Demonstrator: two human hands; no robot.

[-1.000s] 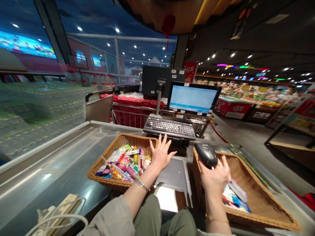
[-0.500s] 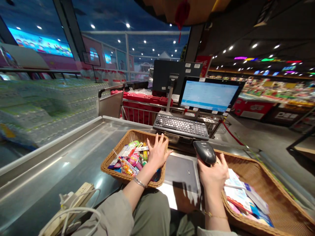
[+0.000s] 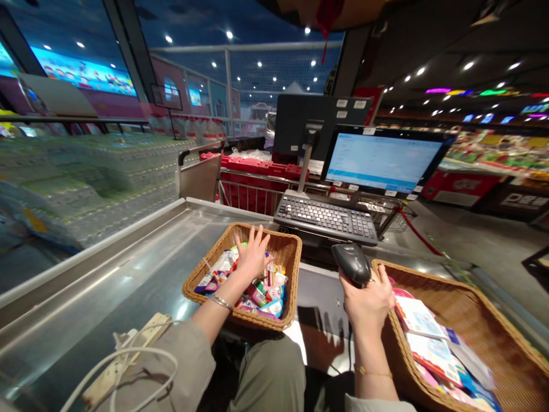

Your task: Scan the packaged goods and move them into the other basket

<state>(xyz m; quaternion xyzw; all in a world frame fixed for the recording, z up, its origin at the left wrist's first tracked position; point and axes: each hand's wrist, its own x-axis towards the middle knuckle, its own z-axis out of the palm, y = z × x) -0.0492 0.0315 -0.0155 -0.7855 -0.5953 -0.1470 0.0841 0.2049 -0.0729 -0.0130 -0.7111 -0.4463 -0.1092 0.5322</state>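
Note:
My left hand [image 3: 254, 254] reaches over a wicker basket [image 3: 294, 274] full of small, brightly wrapped packets [image 3: 268, 294]. Its fingers are spread and nothing shows in them; whether the fingertips touch the packets I cannot tell. A black barcode scanner [image 3: 352, 263] is in the grip of my right hand [image 3: 369, 303], its head pointing up and to the left. Just right of that hand sits a larger wicker basket [image 3: 484, 309] holding flat white boxes [image 3: 422, 316] and other packages.
Ahead stand a black keyboard [image 3: 326, 217] and a lit monitor [image 3: 384, 157]. A power strip [image 3: 128, 357] with white cables lies on the metal counter [image 3: 158, 263] at left. Beyond the counter is a shopping cart with red crates [image 3: 257, 167]; stacked bottle packs [image 3: 86, 171] fill the left.
My left hand has moved left, from the basket's right side to over its middle, uncovering packets on the right. The scanner stays in my right hand. The view has shifted slightly.

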